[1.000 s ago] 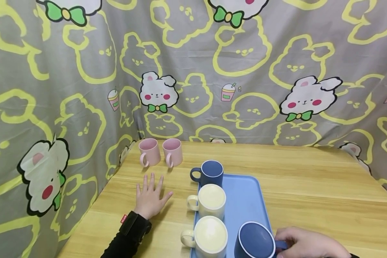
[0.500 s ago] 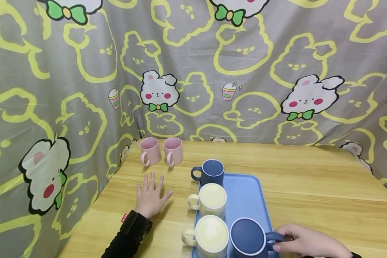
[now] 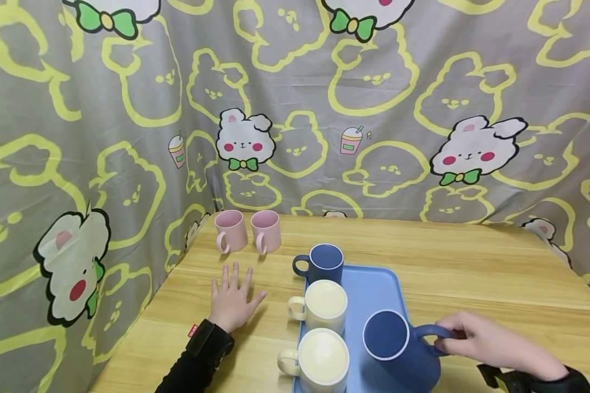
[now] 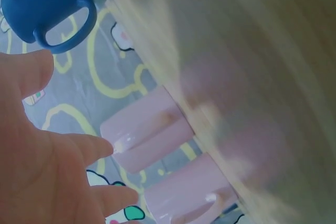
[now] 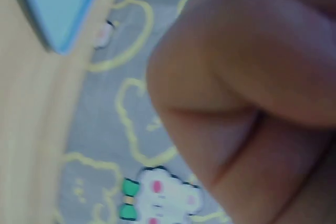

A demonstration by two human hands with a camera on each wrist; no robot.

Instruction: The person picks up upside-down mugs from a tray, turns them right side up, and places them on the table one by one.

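My right hand (image 3: 487, 339) grips the handle of a dark blue mug (image 3: 408, 352) and holds it tilted over the right side of a light blue tray (image 3: 371, 284). In the right wrist view, the curled fingers (image 5: 236, 61) fill the right half and the mug is hidden. With its fingers spread, my left hand (image 3: 232, 303) lies over the table left of the tray, nearest to two pink mugs (image 4: 147, 129). Along the tray's left side stand two cream mugs (image 3: 326, 305) and another dark blue mug (image 3: 326, 263), their handles pointing left.
The wooden table (image 3: 496, 273) reaches back to a grey curtain (image 3: 295, 82) printed with yellow outlines and white rabbits. The curtain also hangs along the left and right sides. Both pink mugs stand near the table's back left corner.
My right hand has moved up and to the right with the dark blue mug, which has gone from nearly upright to tilted. The left hand and the other mugs have stayed in place.
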